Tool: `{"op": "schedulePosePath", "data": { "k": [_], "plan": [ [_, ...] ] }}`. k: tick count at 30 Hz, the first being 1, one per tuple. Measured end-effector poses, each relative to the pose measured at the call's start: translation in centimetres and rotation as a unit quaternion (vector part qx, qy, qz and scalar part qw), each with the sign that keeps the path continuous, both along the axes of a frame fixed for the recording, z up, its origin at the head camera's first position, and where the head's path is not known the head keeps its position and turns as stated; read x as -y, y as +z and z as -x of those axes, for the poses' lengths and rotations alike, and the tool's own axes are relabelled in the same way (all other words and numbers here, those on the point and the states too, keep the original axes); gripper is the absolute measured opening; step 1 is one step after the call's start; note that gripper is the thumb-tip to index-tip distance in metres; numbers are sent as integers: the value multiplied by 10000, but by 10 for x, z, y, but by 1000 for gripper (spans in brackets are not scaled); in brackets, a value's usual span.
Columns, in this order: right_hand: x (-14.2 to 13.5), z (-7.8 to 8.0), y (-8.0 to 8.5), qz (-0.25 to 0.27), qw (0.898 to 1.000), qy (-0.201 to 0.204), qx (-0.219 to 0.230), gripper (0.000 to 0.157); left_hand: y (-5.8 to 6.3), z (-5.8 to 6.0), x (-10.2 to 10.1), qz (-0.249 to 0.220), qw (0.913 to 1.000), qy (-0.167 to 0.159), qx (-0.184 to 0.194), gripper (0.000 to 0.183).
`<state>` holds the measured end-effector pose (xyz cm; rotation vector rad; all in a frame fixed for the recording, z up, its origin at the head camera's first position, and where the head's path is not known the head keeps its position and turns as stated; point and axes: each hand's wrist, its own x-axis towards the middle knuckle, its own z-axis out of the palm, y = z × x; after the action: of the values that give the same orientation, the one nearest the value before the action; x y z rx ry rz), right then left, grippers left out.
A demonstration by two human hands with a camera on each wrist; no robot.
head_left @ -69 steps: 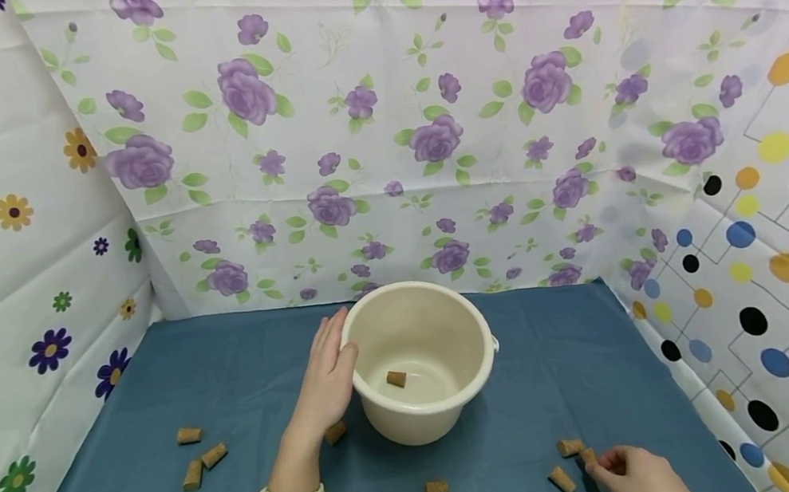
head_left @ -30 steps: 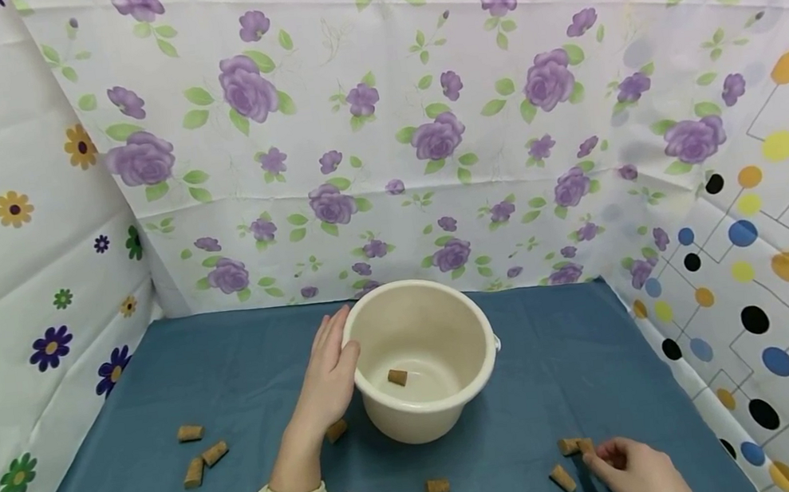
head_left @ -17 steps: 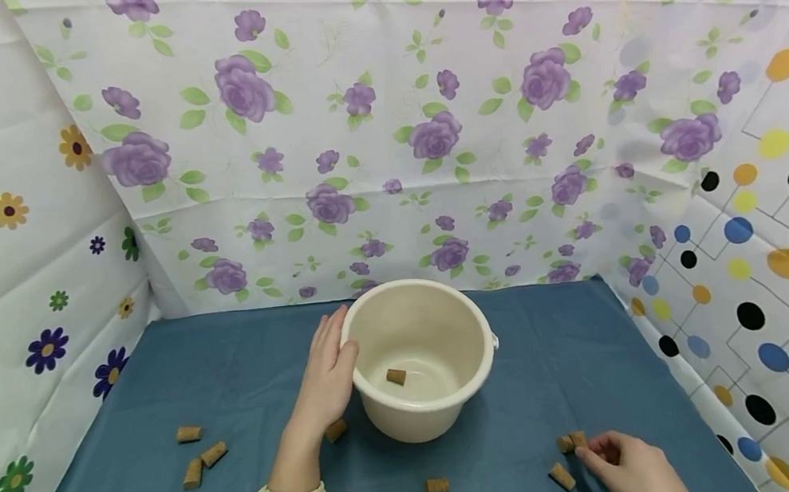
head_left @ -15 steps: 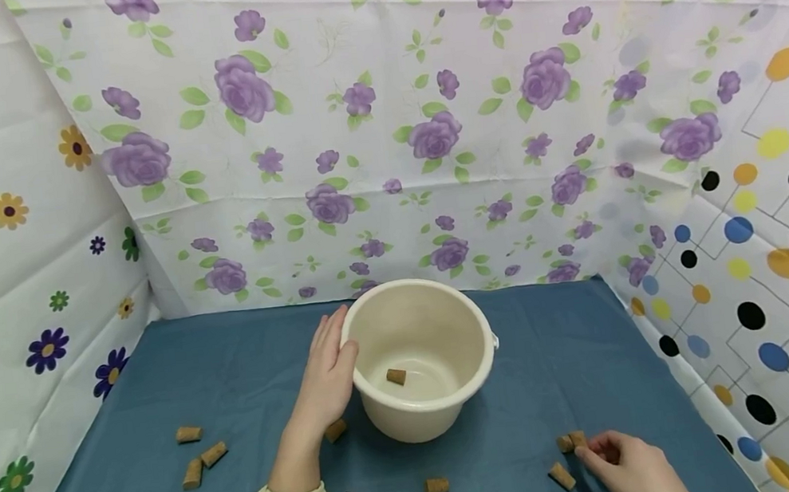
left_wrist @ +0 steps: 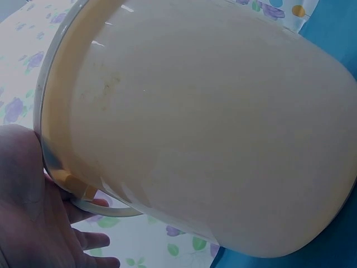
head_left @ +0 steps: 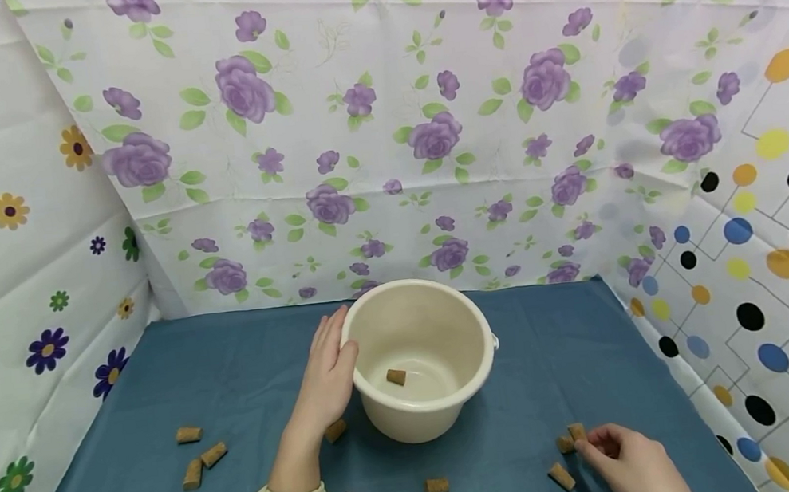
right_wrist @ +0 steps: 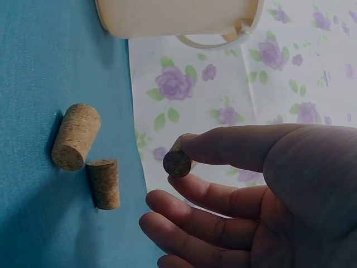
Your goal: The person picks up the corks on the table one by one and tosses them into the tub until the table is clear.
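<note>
A cream plastic bucket (head_left: 420,424) stands upright in the head view, with a cork (head_left: 397,376) lying on its floor. My left hand (head_left: 324,373) rests against the bucket's left rim, fingers straight; the left wrist view shows its fingers (left_wrist: 89,240) spread near the bucket's handle (left_wrist: 114,211). At the lower right, my right hand (head_left: 630,462) pinches a cork (right_wrist: 177,162) between thumb and index finger, the other fingers loosely bent. Two more corks lie close by on the blue cloth: one (head_left: 565,444) right beside the held cork, another (head_left: 562,477) nearer the front.
Three corks (head_left: 192,475) lie in a loose group at the left. Another cork (head_left: 335,431) lies partly behind my left forearm, and two corks (head_left: 437,488) lie in front of the bucket. Flowered and dotted sheets (head_left: 393,230) hang around the blue cloth (head_left: 248,365).
My right hand, pinching the cork, has shifted slightly away from me and to the left. The neighbouring cork has turned a little. My left hand and the bucket stay as they were.
</note>
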<state>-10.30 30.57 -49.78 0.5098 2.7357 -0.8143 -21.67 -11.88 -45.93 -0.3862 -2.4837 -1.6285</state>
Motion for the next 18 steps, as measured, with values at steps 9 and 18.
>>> {"op": "schedulePosePath", "data": {
  "k": [9, 18],
  "plan": [
    [4, 3, 8, -88, 9997, 67, -217, 50, 0, 1, 0, 8, 10000, 37, 29, 60],
    [22, 11, 32, 47, 9979, 161, -628, 61, -2, 1, 0, -33, 10000, 29, 26, 59]
  ]
}}
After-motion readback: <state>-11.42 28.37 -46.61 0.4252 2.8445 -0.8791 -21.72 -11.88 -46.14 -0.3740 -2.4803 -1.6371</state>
